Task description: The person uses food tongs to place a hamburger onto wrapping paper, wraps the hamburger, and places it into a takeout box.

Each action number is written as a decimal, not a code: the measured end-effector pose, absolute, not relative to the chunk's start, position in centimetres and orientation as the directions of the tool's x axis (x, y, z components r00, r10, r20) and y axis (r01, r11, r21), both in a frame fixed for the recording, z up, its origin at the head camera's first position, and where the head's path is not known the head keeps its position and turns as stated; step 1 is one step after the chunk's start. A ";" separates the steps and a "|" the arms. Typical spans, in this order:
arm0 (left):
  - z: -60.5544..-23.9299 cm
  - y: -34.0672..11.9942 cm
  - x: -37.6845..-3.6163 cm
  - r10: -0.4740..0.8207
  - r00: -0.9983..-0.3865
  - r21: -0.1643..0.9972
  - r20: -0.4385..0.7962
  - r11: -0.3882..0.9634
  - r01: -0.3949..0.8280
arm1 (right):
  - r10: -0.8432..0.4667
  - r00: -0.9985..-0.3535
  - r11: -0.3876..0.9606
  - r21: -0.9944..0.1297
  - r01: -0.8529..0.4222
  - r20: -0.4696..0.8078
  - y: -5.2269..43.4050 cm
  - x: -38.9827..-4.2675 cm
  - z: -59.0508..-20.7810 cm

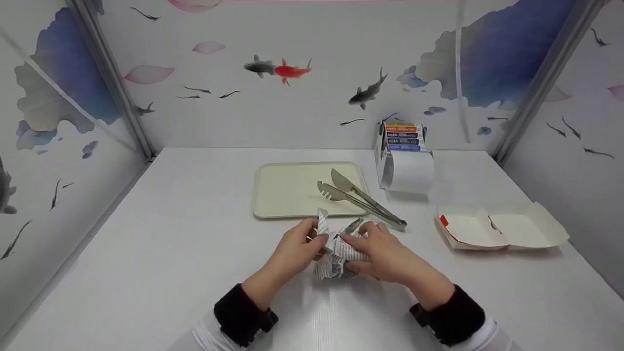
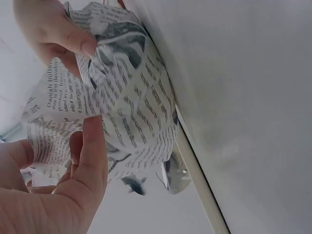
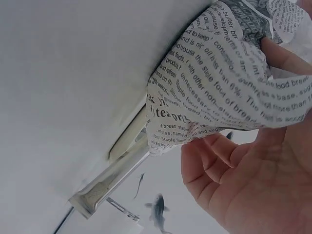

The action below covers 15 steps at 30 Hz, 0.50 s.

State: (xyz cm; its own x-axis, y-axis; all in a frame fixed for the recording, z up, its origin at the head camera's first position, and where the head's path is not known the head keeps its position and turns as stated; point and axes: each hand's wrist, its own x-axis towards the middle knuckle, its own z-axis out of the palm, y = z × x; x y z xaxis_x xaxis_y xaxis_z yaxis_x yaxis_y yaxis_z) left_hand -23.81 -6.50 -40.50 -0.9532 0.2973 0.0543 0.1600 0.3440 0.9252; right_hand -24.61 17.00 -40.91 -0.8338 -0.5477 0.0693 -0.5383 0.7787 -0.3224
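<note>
From the head camera, the left hand (image 1: 297,246) and right hand (image 1: 378,251) both hold a crumpled printed paper (image 1: 336,253) on the white table (image 1: 146,253), near the tongs (image 1: 360,197) and tray (image 1: 287,190).

The left wrist camera shows fingers (image 2: 92,146) pinching the paper (image 2: 131,112).

The right wrist camera shows fingers (image 3: 214,161) curled under the paper (image 3: 219,83).

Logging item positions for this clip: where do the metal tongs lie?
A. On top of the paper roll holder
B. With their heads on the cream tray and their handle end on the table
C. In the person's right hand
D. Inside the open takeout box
B: in the head view the tongs have their heads over the cream tray and their handle end on the table, just beyond both hands.
</note>
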 end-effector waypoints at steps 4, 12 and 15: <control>-40.6 -5.5 -23.5 0.395 -0.916 0.870 0.072 0.424 0.251 | -0.567 -0.819 0.724 -0.420 -0.548 0.090 17.7 -25.5 -41.0; -41.0 -5.4 -23.0 0.535 -0.836 0.712 0.122 0.540 0.449 | -0.613 -0.787 0.533 -0.773 -0.345 -0.071 20.7 -27.5 -40.3; -41.1 -5.5 -22.9 0.581 -0.800 0.616 0.153 0.577 0.537 | -0.601 -0.793 0.455 -0.858 -0.240 -0.097 21.3 -27.7 -39.9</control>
State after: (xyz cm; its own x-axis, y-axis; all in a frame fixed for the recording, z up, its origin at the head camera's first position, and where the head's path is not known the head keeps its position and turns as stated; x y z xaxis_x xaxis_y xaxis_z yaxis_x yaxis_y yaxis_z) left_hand -22.89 -5.45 -41.11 -0.7995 0.5809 0.1526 0.5366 0.5767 0.6160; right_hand -27.68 21.29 -39.91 -0.7933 -0.6010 -0.0973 -0.2396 0.4550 -0.8576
